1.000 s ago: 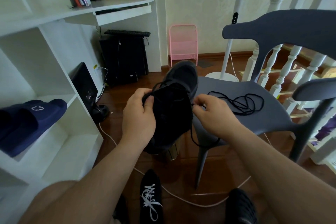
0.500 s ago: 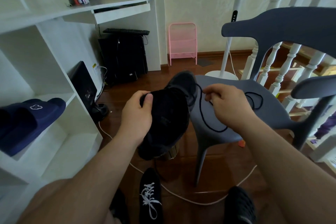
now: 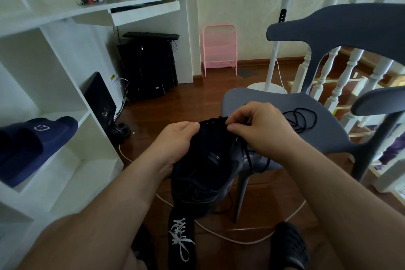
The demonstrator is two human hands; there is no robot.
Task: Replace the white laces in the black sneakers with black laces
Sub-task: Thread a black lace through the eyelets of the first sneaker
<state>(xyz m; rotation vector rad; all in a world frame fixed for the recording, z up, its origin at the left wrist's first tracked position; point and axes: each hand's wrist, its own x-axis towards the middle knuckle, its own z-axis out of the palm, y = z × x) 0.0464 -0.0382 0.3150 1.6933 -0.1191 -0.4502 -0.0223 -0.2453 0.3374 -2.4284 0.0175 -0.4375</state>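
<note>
The black sneaker (image 3: 206, 173) looks like matt cloth with a smoother rubbery sole. The grey chair (image 3: 324, 129) is smooth moulded plastic (faintly satin), and the floor (image 3: 197, 98) is glossy dark wood. The white shelf (image 3: 65, 160) is smooth and matt.

Left hand (image 3: 175, 140) grips black sneaker (image 3: 203, 171); right hand (image 3: 258, 127) pinches black lace (image 3: 247, 155).

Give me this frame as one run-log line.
step: threading black lace | left hand: grips held sneaker | right hand: pinches black lace at eyelets | floor sneaker: white laces in | spare black lace: on chair
</note>
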